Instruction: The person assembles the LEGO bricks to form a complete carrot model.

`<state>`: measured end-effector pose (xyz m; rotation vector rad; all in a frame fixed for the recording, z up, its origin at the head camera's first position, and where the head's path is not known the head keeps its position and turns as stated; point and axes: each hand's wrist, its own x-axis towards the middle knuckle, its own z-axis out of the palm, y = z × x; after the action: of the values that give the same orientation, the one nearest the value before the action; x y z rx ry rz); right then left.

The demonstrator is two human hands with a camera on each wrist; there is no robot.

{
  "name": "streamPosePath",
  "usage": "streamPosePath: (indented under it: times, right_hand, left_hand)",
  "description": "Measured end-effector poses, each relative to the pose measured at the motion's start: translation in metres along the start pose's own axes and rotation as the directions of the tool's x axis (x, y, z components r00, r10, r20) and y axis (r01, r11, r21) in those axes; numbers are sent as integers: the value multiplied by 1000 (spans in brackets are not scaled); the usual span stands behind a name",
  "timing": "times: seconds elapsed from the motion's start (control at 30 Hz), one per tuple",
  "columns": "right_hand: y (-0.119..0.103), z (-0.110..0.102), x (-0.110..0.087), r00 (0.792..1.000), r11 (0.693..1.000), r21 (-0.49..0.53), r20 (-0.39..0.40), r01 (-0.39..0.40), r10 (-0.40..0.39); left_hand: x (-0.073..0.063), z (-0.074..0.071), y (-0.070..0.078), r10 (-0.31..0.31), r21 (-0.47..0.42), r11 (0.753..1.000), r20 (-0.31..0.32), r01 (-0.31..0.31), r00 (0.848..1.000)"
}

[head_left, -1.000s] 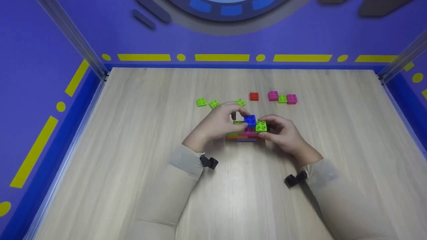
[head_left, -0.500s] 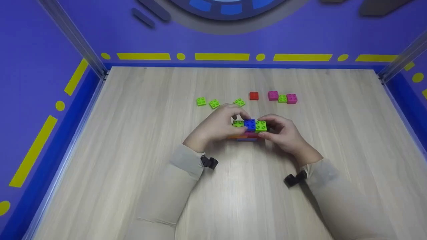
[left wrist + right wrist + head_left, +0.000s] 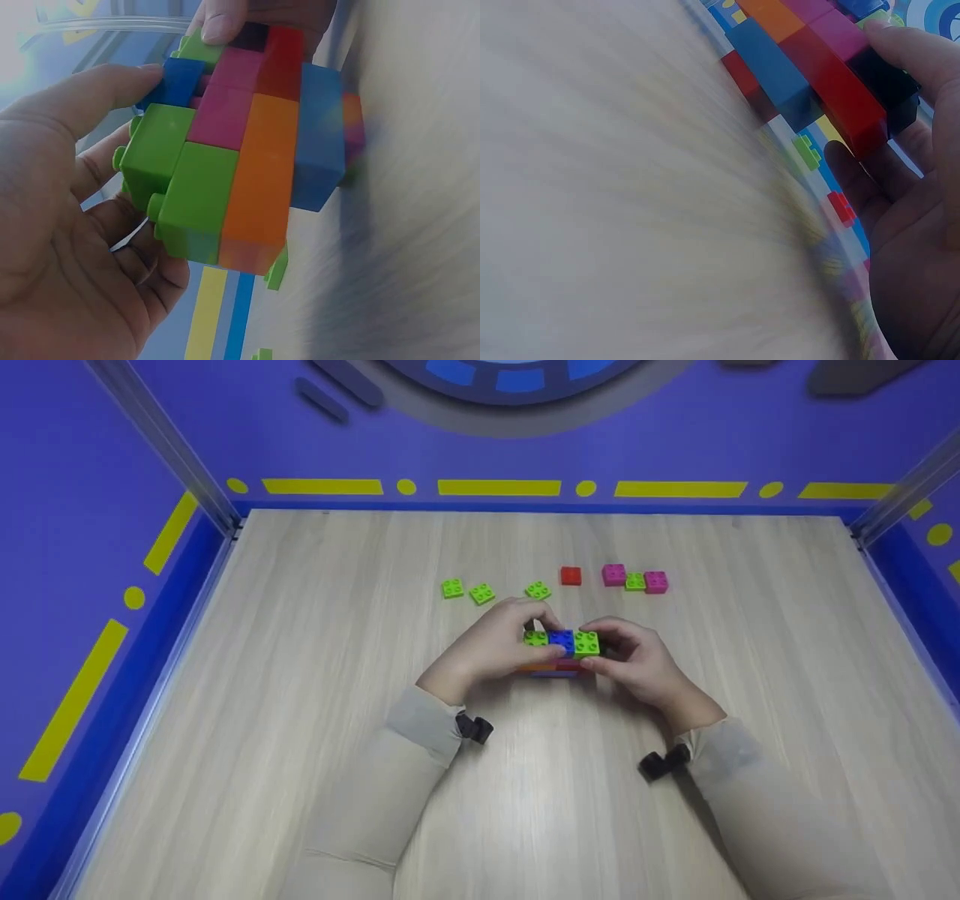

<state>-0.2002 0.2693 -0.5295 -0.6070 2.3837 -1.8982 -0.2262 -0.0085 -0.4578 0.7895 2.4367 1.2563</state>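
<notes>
Between my hands stands a built stack of toy bricks; its orange brick (image 3: 259, 180), pink bricks (image 3: 223, 112), red brick (image 3: 847, 97) and lower blue brick (image 3: 319, 135) show in the wrist views. My left hand (image 3: 495, 641) pinches a small blue brick (image 3: 562, 639) on top, between a left green brick (image 3: 535, 638) and a right green brick (image 3: 587, 643). Pink studs show in a narrow gap under that blue brick in the left wrist view. My right hand (image 3: 645, 664) grips the stack's right end, its thumb near the green brick and a black brick (image 3: 885, 79).
Behind the stack lie several loose green bricks (image 3: 452, 589), a red brick (image 3: 571, 576), and two pink bricks (image 3: 614, 574) with a green one (image 3: 635, 581) between them. Blue panels (image 3: 510, 457) wall the wooden table (image 3: 300, 660) at back and sides.
The small blue brick has come down from above the stack to sit level between the two green bricks, left hand with it. The right hand has kept its hold.
</notes>
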Motion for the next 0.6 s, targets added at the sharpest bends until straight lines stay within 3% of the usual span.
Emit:
streamPosePath:
  times: [0.43,0.6]
  right_hand:
    - [0,1,0,1000,1000,-3,-8,-26,26]
    - [-1,1,0,999,999,-9,-8,-35,35]
  left_hand:
    - [1,2,-6,15,-22,1000,13,-14,1000]
    - [0,3,-4,15,23,1000,-8,-15,1000]
